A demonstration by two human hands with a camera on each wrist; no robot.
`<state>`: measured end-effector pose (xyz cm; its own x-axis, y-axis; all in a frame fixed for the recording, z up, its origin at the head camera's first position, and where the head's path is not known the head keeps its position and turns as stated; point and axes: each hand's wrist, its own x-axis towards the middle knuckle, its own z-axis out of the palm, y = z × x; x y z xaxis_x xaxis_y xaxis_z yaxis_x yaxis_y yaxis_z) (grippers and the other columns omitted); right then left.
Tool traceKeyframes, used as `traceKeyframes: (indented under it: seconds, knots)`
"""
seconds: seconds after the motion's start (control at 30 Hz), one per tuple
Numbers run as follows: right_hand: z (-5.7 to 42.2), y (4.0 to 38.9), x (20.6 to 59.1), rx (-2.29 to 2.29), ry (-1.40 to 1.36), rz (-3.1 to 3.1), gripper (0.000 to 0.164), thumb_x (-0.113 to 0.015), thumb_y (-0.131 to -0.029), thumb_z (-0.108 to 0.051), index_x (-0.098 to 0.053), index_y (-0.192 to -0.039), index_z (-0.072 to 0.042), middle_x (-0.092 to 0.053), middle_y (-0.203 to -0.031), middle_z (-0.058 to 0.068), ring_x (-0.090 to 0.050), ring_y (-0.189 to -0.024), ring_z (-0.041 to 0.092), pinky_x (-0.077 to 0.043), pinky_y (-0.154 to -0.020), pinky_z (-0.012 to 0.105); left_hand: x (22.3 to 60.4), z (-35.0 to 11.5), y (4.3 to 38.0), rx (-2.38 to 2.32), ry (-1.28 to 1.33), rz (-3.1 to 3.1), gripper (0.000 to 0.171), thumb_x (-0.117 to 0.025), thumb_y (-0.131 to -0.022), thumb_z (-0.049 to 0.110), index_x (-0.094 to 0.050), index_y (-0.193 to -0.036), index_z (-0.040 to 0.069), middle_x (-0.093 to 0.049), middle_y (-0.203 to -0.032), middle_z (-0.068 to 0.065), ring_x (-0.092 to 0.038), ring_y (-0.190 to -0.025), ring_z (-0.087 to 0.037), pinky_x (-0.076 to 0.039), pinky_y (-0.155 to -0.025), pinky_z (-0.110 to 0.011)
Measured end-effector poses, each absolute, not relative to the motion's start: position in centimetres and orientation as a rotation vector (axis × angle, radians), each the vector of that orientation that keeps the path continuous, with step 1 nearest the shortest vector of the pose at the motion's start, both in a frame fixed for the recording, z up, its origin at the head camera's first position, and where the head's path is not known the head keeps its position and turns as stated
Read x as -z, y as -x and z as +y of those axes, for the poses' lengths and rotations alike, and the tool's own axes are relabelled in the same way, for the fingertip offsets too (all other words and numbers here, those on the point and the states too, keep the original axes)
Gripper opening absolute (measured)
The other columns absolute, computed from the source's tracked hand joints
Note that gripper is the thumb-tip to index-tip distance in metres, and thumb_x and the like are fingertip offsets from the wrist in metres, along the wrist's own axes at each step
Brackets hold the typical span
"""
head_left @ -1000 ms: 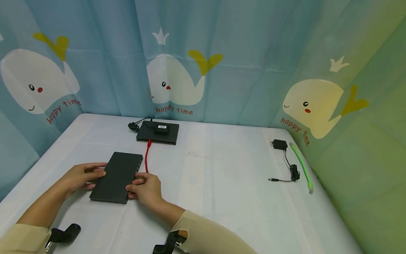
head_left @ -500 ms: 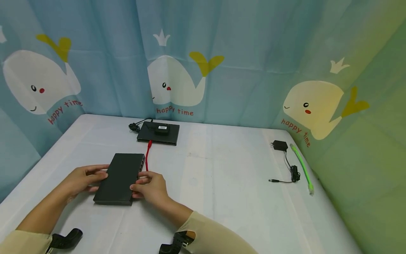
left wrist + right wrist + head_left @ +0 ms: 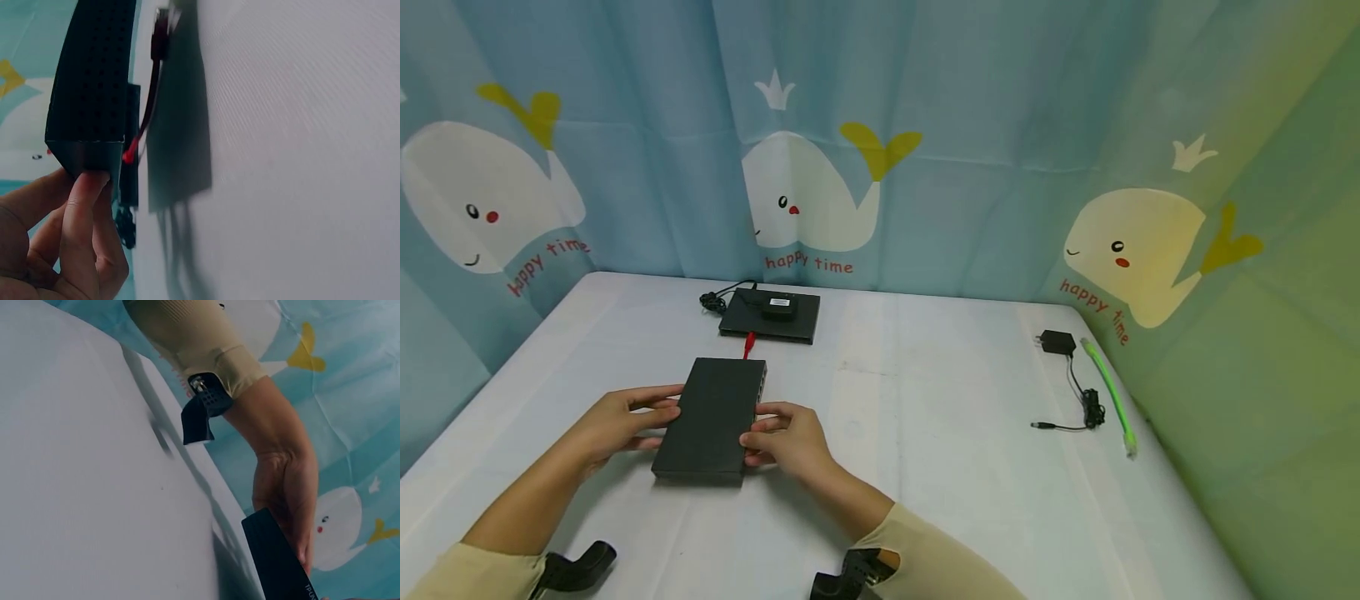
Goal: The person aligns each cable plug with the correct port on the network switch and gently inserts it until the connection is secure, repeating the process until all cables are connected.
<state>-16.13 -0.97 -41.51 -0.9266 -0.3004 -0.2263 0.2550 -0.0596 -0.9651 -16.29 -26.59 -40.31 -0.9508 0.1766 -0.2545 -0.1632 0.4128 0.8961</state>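
With the fingers of our left hand (image 3: 617,423) and right hand (image 3: 795,437) we pinch the black network switch (image 3: 711,421) by its sides, above the tabletop (image 3: 962,467). This seems the positioning step; next move probably calls for lowering it evenly.

The held box (image 3: 711,421) has a smooth, matt black top that looks like painted metal, with a perforated side. The other box (image 3: 807,321) looks similarly dark and smooth. Matt black plastic seems to make up the power adapter (image 3: 1057,342); the green cable (image 3: 1110,393) looks like smooth plastic. Fine ribbing textures the matt white worktop (image 3: 962,467). The curtain (image 3: 970,150) is smooth, creased cloth, the sleeve (image 3: 951,560) matt cloth.
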Motion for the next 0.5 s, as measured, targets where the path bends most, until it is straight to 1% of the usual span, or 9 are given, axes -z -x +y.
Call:
traceKeyframes:
  seconds: [0.17,0.4,0.5]
  knots:
    - [0.2,16.4,41.5,2.032,0.051,1.852,0.044,-0.072,-0.083,0.011,-0.062,-0.125,0.004,-0.067,-0.09,0.008,-0.069,-0.066,0.013,-0.063,-0.066,0.033,40.1,-25.5,16.6,-1.567,-0.008,2.347,0.065,-0.064,-0.098,0.026,-0.037,-0.15,-0.002,-0.05,-0.135,-0.026,-0.063,-0.095,0.005,-0.061,-0.08,-0.029]
    - [2.0,16.8,41.4,2.036,0.06,1.863,0.047,-0.071,-0.083,0.01,-0.06,-0.128,0.004,-0.066,-0.09,0.008,-0.068,-0.064,0.013,-0.063,-0.064,0.032,40.0,-23.8,17.0,-1.598,-0.01,2.315,0.061,-0.063,-0.098,0.02,-0.038,-0.149,-0.001,-0.051,-0.133,-0.024,-0.064,-0.097,0.001,-0.062,-0.079,-0.028]
    - [2.9,16.8,41.4,2.027,0.073,1.874,0.048,-0.071,-0.084,0.009,-0.059,-0.13,0.005,-0.066,-0.092,0.009,-0.068,-0.065,0.013,-0.063,-0.065,0.033,40.1,-23.1,17.2,-1.608,-0.015,2.301,0.06,-0.063,-0.098,0.019,-0.038,-0.15,0.0,-0.052,-0.132,-0.023,-0.064,-0.098,0.0,-0.062,-0.079,-0.028]
